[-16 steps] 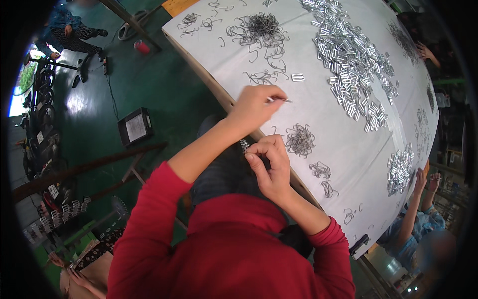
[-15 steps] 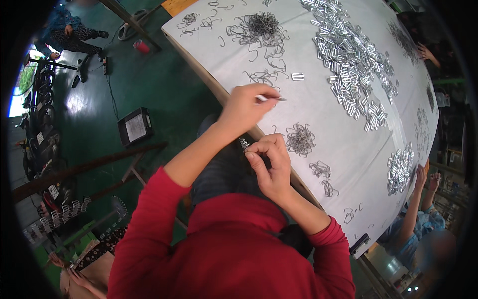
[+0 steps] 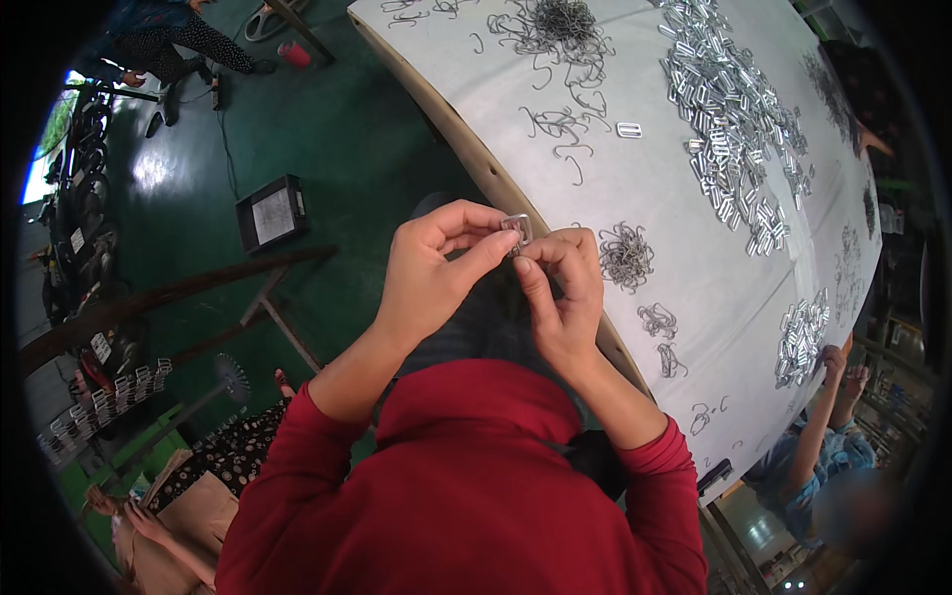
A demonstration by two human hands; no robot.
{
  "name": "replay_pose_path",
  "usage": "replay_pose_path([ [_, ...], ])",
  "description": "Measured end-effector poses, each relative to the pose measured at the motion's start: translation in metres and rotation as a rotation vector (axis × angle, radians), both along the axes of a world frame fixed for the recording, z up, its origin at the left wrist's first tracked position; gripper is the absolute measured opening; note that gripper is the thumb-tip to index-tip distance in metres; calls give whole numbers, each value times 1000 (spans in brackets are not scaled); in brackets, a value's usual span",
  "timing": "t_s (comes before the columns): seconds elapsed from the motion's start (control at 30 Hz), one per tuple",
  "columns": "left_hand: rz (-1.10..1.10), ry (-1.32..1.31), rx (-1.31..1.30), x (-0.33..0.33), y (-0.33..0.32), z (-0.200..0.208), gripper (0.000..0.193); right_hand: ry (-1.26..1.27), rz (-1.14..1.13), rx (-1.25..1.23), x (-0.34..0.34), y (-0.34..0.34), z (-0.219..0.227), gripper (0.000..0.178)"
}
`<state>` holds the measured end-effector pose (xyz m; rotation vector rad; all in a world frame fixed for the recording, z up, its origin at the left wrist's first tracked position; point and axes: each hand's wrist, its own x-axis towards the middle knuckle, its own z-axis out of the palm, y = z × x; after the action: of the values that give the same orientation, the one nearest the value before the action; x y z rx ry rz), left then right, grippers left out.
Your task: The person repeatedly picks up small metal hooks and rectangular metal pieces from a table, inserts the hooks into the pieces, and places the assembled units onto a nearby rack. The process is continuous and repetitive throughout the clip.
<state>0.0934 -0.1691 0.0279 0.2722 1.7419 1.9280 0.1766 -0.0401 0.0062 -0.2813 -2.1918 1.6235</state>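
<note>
Just off the table's near edge, both my hands meet in front of my body. A small shiny metal slide buckle (image 3: 518, 226) is pinched between the thumb and fingers of my left hand (image 3: 428, 266). My right hand (image 3: 565, 290) is closed, its thumb and index finger pressed together right below the buckle. A bit of metal shows between the two hands, but what the right fingers hold is mostly hidden. On the table beside my right hand lies a tangled heap of bent wire hooks (image 3: 627, 257). One loose slide buckle (image 3: 629, 130) lies farther off.
The white-covered table (image 3: 694, 297) bears a long pile of metal buckles (image 3: 734, 129), a smaller pile (image 3: 801, 340) and more wire hooks (image 3: 563, 25). A co-worker's hand (image 3: 835, 362) rests at the far right edge. A black tray (image 3: 270, 214) stands on the green floor.
My left hand has come back from above the table to my right hand, with the buckle in its fingers. The row of small metal pieces under my right hand is now mostly hidden.
</note>
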Motion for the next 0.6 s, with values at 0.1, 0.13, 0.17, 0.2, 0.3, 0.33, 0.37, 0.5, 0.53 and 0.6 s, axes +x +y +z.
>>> replay_pose_path([
  [0.1,37,108,-6,2,0,0,12,-10,-1,-14,-1,-2,-3,8],
  [0.13,60,183,6,2,0,-2,12,-20,10,6,-2,-2,-3,9],
  [0.17,83,257,19,2,0,-4,12,-30,20,26,-3,-1,-4,10],
  [0.2,95,257,9,2,0,-6,12,-21,34,48,-4,0,-5,11],
  [0.3,98,297,-50,-1,-4,-13,13,-19,74,192,-13,17,-7,20],
  [0.33,78,336,-92,-2,-9,-15,14,-47,25,263,-20,28,-9,22],
  [0.37,58,375,-136,-2,-13,-17,15,-86,-26,417,-29,44,-16,27],
  [0.5,86,458,-188,-7,-17,-14,15,-216,-130,863,-63,119,-54,43],
  [0.53,95,461,-182,-6,-19,-14,15,-277,-110,980,-64,131,-58,45],
  [0.6,147,455,-166,-7,-20,-13,14,-355,-64,1107,-64,149,-60,45],
])
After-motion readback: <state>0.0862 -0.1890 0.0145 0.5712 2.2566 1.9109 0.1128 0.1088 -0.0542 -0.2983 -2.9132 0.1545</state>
